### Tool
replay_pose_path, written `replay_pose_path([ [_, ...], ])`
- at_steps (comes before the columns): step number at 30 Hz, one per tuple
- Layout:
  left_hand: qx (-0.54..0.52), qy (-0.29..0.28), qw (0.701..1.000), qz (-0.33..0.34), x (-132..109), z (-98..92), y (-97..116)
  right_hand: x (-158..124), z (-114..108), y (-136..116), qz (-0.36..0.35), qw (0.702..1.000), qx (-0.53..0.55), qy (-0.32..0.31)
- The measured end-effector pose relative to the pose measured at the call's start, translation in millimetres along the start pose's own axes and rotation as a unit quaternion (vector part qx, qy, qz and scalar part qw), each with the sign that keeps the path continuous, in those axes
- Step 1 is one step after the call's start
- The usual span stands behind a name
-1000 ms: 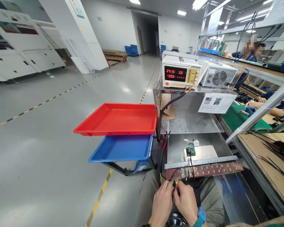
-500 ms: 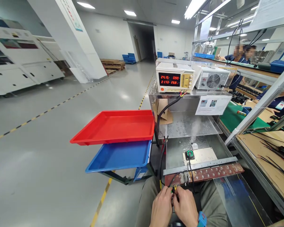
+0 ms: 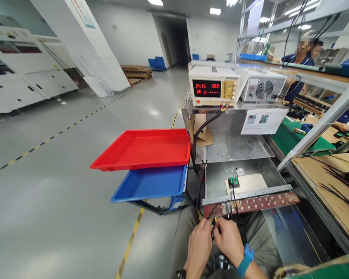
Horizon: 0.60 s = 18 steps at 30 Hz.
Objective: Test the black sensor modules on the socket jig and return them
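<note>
My left hand (image 3: 199,241) and my right hand (image 3: 230,239) are closed together above my lap. Between their fingertips is a small black cable connector (image 3: 214,221) with green and yellow bits, mostly hidden. Just beyond the fingers runs a reddish-brown strip (image 3: 264,206) with rows of metal studs. Behind it, in a metal tray (image 3: 218,170), a round green circuit board in a black housing (image 3: 233,181) rests on a pale metal plate (image 3: 251,183). A black cable (image 3: 235,199) hangs from the board over the strip. Below my hands sits a shiny black round object (image 3: 221,262).
A power supply (image 3: 213,87) with red digits stands on the shelf, beside a grey unit with a fan (image 3: 263,88). Left are a red tray (image 3: 142,149) and a blue tray (image 3: 151,186). Right is a bench (image 3: 322,174) with wires. Co-workers are at the far right.
The power supply's readings have dropped from 0.90 to 0.00 in the upper right, and the lower row now shows zeros and dashes. The view has tilted down slightly; both hands keep their grip.
</note>
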<state>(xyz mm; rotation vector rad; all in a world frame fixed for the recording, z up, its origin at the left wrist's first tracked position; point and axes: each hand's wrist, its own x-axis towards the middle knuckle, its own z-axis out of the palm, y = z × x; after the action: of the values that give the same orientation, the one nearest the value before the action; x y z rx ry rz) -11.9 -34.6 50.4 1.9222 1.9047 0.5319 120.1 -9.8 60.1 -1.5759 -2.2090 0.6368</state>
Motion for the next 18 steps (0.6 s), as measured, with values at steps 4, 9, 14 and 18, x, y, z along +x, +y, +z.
replay_pose_path([
  [4, 0.037, -0.024, 0.999, -0.015, 0.6, -2.8, 6.8, 4.7, -7.1, 4.4, 0.008, 0.999, 0.009, -0.034],
  [9, 0.050, -0.027, 0.998, -0.014, 1.1, -2.0, 7.8, 6.4, -5.6, 7.9, 0.018, 0.999, 0.032, -0.040],
  [14, 0.052, -0.028, 0.998, -0.005, 2.7, -1.3, 6.5, 5.1, -6.9, 2.3, 0.024, 0.999, 0.028, -0.027],
  [18, 0.051, -0.035, 0.998, -0.011, 4.1, -3.1, 6.5, 4.1, -9.4, -3.3, 0.030, 0.999, 0.003, -0.028],
])
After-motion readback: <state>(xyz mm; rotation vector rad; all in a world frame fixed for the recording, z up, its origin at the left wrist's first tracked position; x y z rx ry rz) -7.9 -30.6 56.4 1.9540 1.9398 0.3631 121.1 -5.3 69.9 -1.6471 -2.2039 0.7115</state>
